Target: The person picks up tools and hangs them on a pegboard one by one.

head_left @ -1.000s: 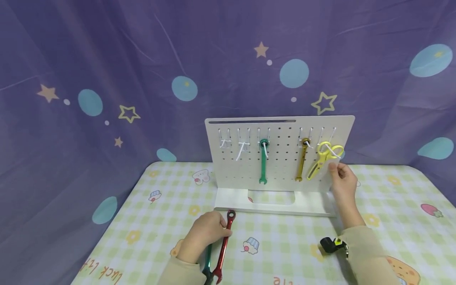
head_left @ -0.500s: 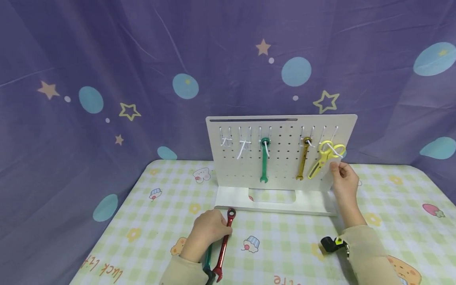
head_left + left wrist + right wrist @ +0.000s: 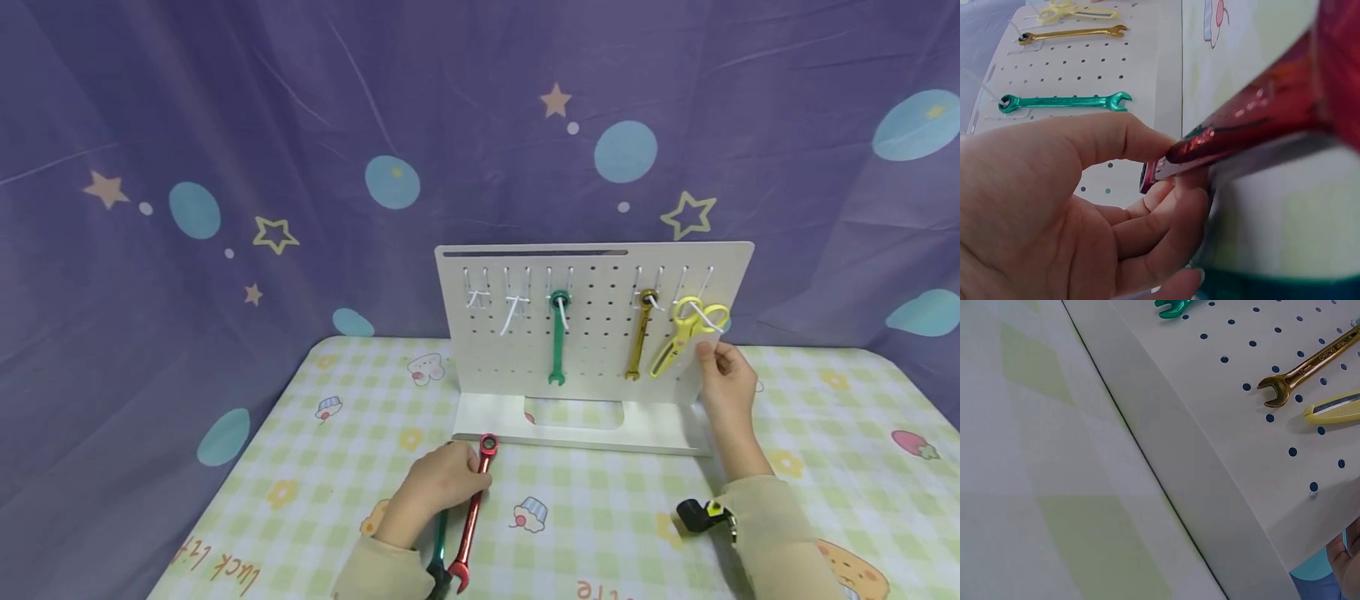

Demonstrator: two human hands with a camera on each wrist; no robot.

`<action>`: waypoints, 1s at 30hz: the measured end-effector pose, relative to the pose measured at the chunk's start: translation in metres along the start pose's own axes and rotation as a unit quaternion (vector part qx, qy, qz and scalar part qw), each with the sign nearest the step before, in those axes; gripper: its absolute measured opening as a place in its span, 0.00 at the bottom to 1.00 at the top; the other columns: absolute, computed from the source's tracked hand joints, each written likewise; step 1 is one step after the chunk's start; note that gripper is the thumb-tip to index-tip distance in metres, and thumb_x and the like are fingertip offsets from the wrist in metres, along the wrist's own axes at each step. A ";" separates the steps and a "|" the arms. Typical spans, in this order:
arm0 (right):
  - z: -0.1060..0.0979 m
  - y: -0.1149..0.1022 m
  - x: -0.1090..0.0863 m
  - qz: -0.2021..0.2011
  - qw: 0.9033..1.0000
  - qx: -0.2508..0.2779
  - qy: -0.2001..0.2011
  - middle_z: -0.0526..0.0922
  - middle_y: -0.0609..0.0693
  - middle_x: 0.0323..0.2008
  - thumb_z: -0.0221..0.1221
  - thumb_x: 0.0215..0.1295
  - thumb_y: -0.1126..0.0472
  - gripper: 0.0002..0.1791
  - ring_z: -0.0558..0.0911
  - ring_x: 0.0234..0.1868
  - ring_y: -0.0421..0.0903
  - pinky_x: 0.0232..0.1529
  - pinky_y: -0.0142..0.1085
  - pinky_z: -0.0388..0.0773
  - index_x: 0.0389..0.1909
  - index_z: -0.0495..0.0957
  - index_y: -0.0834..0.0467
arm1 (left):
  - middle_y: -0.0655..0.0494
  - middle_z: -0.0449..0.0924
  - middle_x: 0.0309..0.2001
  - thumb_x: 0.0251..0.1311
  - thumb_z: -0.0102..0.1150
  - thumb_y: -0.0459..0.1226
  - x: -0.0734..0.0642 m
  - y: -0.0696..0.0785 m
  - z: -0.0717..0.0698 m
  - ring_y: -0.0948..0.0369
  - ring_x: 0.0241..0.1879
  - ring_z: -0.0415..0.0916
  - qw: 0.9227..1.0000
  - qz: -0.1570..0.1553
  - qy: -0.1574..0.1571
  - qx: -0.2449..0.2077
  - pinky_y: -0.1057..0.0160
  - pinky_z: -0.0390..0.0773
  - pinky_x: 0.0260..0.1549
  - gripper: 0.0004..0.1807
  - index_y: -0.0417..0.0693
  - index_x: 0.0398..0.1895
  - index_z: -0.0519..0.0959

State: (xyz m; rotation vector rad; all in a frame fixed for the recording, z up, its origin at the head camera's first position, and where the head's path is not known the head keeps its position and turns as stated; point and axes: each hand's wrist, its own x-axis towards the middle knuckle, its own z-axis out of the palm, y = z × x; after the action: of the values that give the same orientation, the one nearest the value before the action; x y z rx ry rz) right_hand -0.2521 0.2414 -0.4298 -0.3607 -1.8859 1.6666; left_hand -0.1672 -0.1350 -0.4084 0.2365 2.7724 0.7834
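Note:
My left hand pinches a red combination wrench near its ring end, thumb on top and fingers curled beneath, as the left wrist view shows. A dark green wrench lies alongside it, partly hidden by that hand. On the far side, my right hand grips the right edge of a white pegboard, its thumb on the front face. From the board's hooks hang a green wrench, a gold wrench and yellow scissors, the scissors close above the right thumb.
Two white hooks at the board's left carry nothing. The board's foot rests on a checked tablecloth. A black wrist device sits by the right sleeve, and a purple curtain hangs behind.
The red wrench's ring end has risen slightly toward the board in my left hand's pinch. My right hand keeps its grip on the board's edge.

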 end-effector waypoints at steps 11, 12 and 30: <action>0.001 -0.003 -0.003 -0.019 1.000 0.009 0.009 0.75 0.26 0.22 0.59 0.70 0.57 0.09 0.73 0.30 0.28 0.35 0.19 0.69 0.32 0.75 0.57 | 0.59 0.74 0.22 0.63 0.58 0.40 0.000 0.009 -0.005 0.62 0.18 0.68 0.999 0.017 0.023 -0.018 0.62 0.66 0.19 0.10 0.43 0.42 0.76; 0.002 0.000 -0.001 -0.020 1.000 0.009 0.011 0.75 0.25 0.22 0.60 0.70 0.56 0.09 0.73 0.31 0.28 0.36 0.19 0.69 0.32 0.75 0.56 | 0.59 0.75 0.24 0.64 0.58 0.40 -0.001 0.009 -0.006 0.61 0.18 0.68 0.999 0.017 0.024 -0.022 0.62 0.67 0.20 0.12 0.43 0.45 0.76; 0.003 0.004 0.001 -0.014 1.000 -0.002 0.009 0.74 0.23 0.23 0.59 0.71 0.60 0.10 0.73 0.31 0.26 0.36 0.18 0.69 0.37 0.75 0.65 | 0.56 0.76 0.37 0.73 0.49 0.51 -0.008 0.028 -0.013 0.60 0.27 0.72 0.985 0.046 0.062 -0.155 0.60 0.72 0.25 0.18 0.55 0.59 0.74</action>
State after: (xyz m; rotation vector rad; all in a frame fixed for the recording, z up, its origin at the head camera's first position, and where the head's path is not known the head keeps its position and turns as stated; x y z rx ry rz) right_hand -0.2549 0.2404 -0.4341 -0.3472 -1.8742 1.6358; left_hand -0.1610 -0.1190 -0.3815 0.2643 2.7165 1.2768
